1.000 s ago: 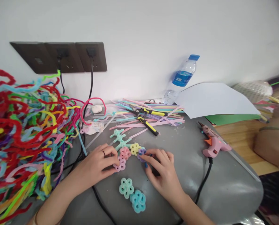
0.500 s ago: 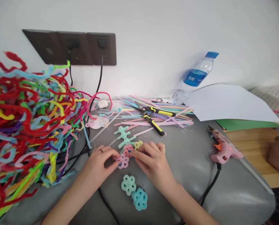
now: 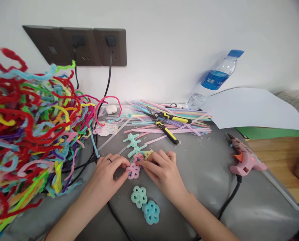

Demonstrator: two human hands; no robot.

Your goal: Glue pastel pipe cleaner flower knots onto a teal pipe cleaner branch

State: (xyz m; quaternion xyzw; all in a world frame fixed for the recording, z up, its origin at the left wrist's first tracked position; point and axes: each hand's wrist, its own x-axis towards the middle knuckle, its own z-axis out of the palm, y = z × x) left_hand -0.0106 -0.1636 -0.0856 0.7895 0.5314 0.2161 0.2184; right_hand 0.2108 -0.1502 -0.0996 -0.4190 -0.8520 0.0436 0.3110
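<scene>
My left hand pinches the edge of a lilac pipe-cleaner flower between thumb and fingers. Just right of it, my right hand has its fingers closed on a pink pipe-cleaner flower, which touches the lilac one and is partly covered. A yellow flower peeks out behind the right fingers. Mint-green twisted pieces lie just beyond the hands. Nearer to me, a mint flower and a blue flower rest side by side on the grey table.
A big tangle of coloured pipe cleaners fills the left. Yellow-black pliers lie on straight pastel pipe cleaners. A pink glue gun sits at right, its cord trailing. A water bottle leans on the wall beside white paper.
The view has shifted slightly, so the bottle and glue gun appear farther right. Both hands keep nearly the same hold on the lilac and pink flowers.
</scene>
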